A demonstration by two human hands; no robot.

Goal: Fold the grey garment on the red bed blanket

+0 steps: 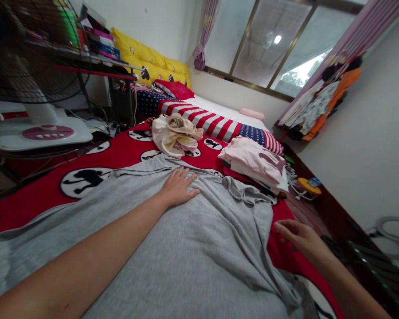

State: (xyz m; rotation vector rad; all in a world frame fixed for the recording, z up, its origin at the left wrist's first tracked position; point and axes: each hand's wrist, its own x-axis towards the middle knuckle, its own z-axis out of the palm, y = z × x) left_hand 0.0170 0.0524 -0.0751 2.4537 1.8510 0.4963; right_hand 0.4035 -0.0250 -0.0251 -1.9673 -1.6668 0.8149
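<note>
Head view: a grey garment (186, 248) is lying spread across the lower centre of the frame on the red bedcover (36, 199), with the left hand (178, 188) pressing flat on its upper part, fingers together and gripping nothing. The right hand (299, 237) is hovering open at the lower right, just off the cloth's rumpled edge, though blur is making contact hard to judge. The fabric is looking light, soft and limp, so an edge or corner seems the best hold.

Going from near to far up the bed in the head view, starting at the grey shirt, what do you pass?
Grey shirt with the left hand flat on it → crumpled cream garment → striped flag blanket → red pillow → yellow cushions.
</note>
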